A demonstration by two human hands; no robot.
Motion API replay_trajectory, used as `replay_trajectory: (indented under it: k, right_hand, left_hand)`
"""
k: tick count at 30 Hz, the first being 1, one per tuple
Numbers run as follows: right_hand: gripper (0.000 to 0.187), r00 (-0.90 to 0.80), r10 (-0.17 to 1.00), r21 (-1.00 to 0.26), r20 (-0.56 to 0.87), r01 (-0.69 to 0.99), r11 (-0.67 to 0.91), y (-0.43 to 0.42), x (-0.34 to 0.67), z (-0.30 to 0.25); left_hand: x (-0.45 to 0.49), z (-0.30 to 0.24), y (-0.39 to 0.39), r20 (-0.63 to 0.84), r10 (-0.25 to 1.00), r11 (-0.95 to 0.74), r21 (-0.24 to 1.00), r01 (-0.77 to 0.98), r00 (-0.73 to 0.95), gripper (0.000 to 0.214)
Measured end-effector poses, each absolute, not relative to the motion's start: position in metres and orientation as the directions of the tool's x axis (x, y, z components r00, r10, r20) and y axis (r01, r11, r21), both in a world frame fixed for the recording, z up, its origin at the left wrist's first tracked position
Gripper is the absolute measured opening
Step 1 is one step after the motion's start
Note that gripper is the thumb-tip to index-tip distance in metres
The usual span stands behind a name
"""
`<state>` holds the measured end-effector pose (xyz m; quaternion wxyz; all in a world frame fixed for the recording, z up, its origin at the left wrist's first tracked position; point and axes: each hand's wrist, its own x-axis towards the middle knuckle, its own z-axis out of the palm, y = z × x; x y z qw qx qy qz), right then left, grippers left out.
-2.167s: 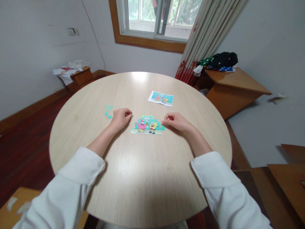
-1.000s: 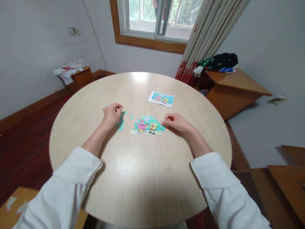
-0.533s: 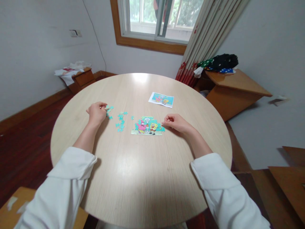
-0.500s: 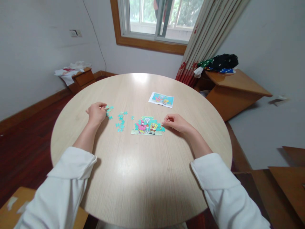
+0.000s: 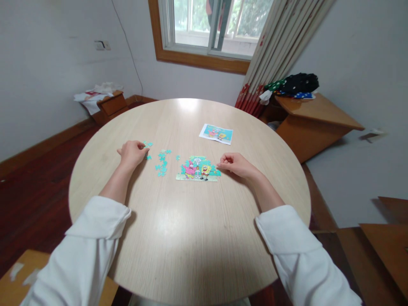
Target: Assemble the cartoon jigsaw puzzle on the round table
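A partly joined jigsaw puzzle [image 5: 198,170] with a pink starfish and a yellow sponge figure lies flat on the table. My right hand [image 5: 237,164] rests at its right edge, fingers curled and tips together; whatever they hold, if anything, is too small to make out. On the left, my left hand [image 5: 131,154] is among a few loose turquoise puzzle pieces [image 5: 148,145], thumb and fingers pinched, hiding some of them. Between that hand and the puzzle lies a column of more pieces [image 5: 162,162], plus one single piece [image 5: 177,157].
A printed picture sheet [image 5: 216,134] of the same figures lies behind the puzzle on the round wooden table [image 5: 188,238]. Past the table's right edge stands a wooden cabinet [image 5: 318,114] with cloths [image 5: 301,85] on top. A window and a curtain [image 5: 274,46] are at the back.
My left hand has shifted slightly right and toward me, its fingertips now lower among the loose pieces. My right hand and the puzzle have stayed in place.
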<state>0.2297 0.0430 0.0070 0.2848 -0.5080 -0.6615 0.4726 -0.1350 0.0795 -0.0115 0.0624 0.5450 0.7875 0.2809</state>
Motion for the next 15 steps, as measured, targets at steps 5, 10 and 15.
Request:
replay_trajectory:
  k: [5,10,15]
  right_hand:
    - [0.035,-0.319,0.942,-0.916,-0.108,0.400,0.031,0.0434,0.2299,0.0059]
    - [0.034,-0.321,0.942,-0.918,-0.101,0.395,0.036,0.0435,0.2298,0.0050]
    - [0.035,-0.320,0.942,-0.917,-0.099,0.396,0.038,0.0441,0.2296,0.0048]
  left_hand:
    - [-0.1369,-0.0141,0.0807,0.203,0.898,0.251,0.496,0.832,-0.392,0.010]
    - [-0.1369,-0.0133,0.0802,0.180,0.911,0.254,0.465,0.848,-0.372,0.015]
    - [-0.1302,-0.0072,0.0770,0.146,0.908,0.307,0.407,0.860,-0.393,0.018]
